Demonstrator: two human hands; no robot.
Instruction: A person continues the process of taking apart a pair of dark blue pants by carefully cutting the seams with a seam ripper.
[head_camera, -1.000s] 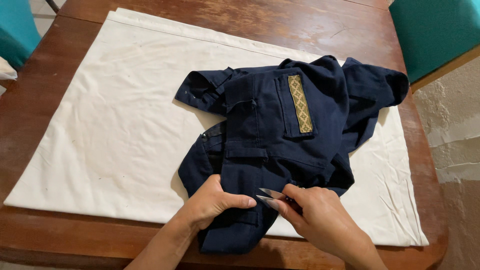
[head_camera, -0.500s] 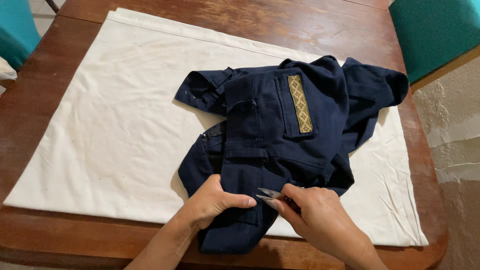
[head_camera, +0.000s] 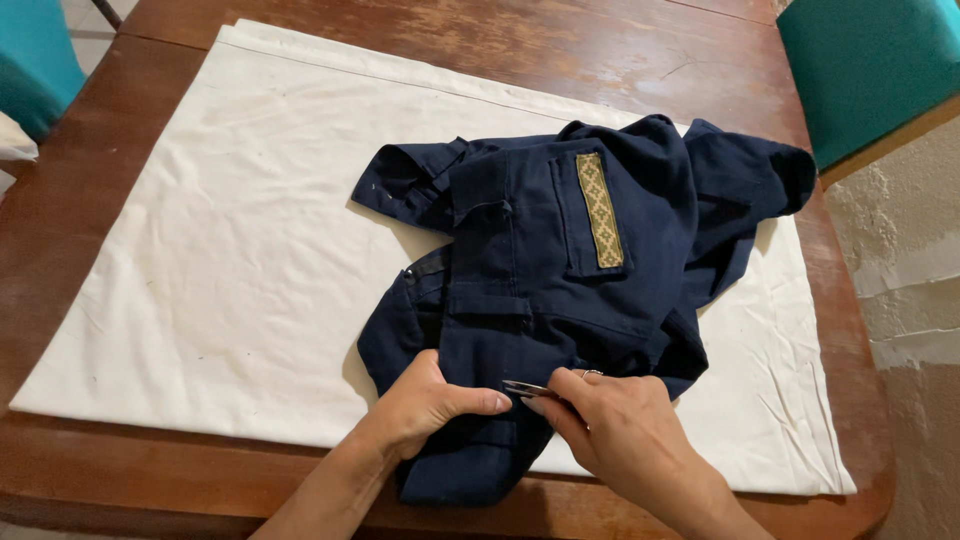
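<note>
A crumpled navy blue garment (head_camera: 560, 260) with a yellow patterned strip on one pocket lies on a white cloth (head_camera: 220, 240). My left hand (head_camera: 425, 405) presses down on the garment's near edge, thumb pointing right. My right hand (head_camera: 620, 435) holds a small pair of metal snips (head_camera: 528, 389) with the blades pointing left, their tips close to my left thumb and against the fabric. A ring shows on my right hand.
The white cloth covers most of a worn brown wooden table (head_camera: 600, 50). Teal chair seats stand at the far right (head_camera: 870, 70) and far left (head_camera: 35, 60). A rough pale wall or floor (head_camera: 910, 300) lies to the right of the table.
Almost nothing has moved. The snips and my right hand have shifted very slightly against the fabric near my left thumb.
</note>
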